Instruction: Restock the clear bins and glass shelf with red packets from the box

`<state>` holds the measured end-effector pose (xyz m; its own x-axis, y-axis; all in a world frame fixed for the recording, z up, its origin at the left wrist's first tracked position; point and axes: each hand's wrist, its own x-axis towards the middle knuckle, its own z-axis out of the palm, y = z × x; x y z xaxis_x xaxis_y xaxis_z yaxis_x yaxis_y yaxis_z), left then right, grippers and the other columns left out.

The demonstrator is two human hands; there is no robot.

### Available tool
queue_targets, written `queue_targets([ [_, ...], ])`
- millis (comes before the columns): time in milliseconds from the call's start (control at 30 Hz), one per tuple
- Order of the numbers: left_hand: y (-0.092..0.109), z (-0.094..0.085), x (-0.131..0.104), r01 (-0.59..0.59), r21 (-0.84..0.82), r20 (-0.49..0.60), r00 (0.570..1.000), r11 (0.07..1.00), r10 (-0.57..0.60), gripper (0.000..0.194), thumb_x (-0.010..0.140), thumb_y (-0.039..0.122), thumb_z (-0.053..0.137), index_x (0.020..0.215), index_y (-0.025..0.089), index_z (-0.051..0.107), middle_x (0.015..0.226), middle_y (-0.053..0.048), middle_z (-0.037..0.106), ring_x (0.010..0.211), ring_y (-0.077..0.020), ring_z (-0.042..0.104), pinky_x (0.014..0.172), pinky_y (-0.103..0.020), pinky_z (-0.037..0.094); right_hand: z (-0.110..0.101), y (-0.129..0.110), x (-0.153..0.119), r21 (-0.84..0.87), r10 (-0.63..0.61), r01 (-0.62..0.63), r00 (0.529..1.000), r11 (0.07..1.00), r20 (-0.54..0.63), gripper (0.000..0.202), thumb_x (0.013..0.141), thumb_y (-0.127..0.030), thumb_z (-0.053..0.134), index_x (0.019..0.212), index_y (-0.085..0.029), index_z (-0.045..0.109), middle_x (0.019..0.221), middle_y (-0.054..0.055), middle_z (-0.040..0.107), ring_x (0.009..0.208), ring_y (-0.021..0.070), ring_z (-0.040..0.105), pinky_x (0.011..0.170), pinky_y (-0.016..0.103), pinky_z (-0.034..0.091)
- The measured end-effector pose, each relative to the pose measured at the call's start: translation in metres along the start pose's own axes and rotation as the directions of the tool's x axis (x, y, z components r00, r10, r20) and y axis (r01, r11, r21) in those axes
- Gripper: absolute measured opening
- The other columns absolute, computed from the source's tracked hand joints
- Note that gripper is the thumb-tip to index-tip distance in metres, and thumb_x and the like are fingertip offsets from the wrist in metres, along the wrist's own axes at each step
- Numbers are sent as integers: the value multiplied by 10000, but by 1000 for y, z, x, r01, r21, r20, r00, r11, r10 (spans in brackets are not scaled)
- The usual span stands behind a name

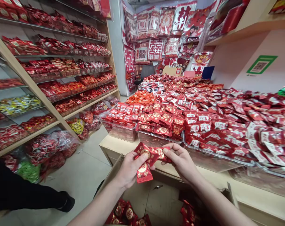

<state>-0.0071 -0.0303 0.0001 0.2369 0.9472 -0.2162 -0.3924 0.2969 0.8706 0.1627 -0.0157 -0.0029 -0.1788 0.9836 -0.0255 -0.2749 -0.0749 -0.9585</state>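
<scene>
My left hand point(130, 168) is closed on red candy packets point(143, 172) printed with gold characters, its thumb pressing on the upper one. Just to its right, my right hand point(180, 158) pinches another red candy packet point(159, 153) between thumb and fingers. The packets meet or overlap between my two hands. Below them is an opened cardboard box point(142, 196) with more red packets point(128, 212) inside at the bottom left and bottom right. Right in front of my hands stands a clear bin point(160, 137) heaped with similar packets.
More clear bins point(121, 130) of red packets cover the counter point(255, 194). On the left, shelves point(36, 133) hold rows of wrapped sweets, with filled plastic bags point(50, 146) on the floor. Another person's leg point(27, 185) is at the lower left. Red decorations point(156, 31) hang at the back.
</scene>
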Motion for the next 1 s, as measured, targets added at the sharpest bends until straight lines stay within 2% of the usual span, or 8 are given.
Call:
queue_targets([
  [167,0,-8,-3,9,28,47,999,1000,-10,272,702,279,619,907,106,574,741,-66,658,549,-143,624,469,-184,462,-6,-2,6,-93,-96,88,992,992,-85,198,695,-338,623,740,-159,551,628,-16,552,548,90,487,482,219,450],
  [267,-2,-10,-2,9,96,141,990,995,-23,290,709,278,611,931,97,568,768,-86,658,564,-152,625,472,-191,461,-8,-1,6,-154,-122,112,991,982,-55,199,700,-340,617,748,-156,558,624,-16,544,549,88,476,471,209,427],
  [333,-4,-9,-1,-8,135,161,987,991,-14,288,702,275,619,919,90,578,766,-90,660,560,-151,621,477,-199,465,-7,0,5,-193,-116,111,993,975,-15,198,708,-340,610,743,-153,559,606,-17,542,535,85,469,472,210,413],
  [467,-9,-5,3,10,105,106,994,994,-21,301,696,277,624,932,91,591,789,-90,666,555,-135,615,498,-203,475,-3,4,2,-238,-88,90,996,967,19,207,721,-352,594,730,-150,555,594,-10,552,535,91,483,500,227,416],
  [567,-11,-3,3,30,38,28,999,999,-32,306,704,284,617,939,89,591,763,-86,669,534,-125,610,481,-191,467,1,4,0,-197,-55,64,997,978,53,213,737,-364,574,782,-159,539,681,10,584,595,110,520,531,244,449],
  [667,-10,-5,1,43,21,23,999,999,-44,300,713,291,608,929,83,592,743,-91,668,522,-123,607,466,-185,457,3,3,0,-186,-54,72,993,980,101,216,747,-373,558,815,-169,531,735,16,591,621,120,535,548,256,475],
  [833,-9,-10,-3,33,106,122,991,994,-46,274,721,279,602,923,94,589,783,-97,665,562,-138,620,493,-193,464,-3,1,4,-315,-140,143,990,938,31,236,740,-362,568,876,-169,553,727,14,576,582,107,496,493,229,441],
  [1000,-12,-5,-2,15,103,150,988,995,-31,271,732,280,590,932,97,584,796,-94,662,571,-134,619,512,-197,463,-4,0,5,-176,-108,101,994,979,-30,231,723,-356,596,845,-169,538,710,14,583,584,106,505,511,231,437],
])
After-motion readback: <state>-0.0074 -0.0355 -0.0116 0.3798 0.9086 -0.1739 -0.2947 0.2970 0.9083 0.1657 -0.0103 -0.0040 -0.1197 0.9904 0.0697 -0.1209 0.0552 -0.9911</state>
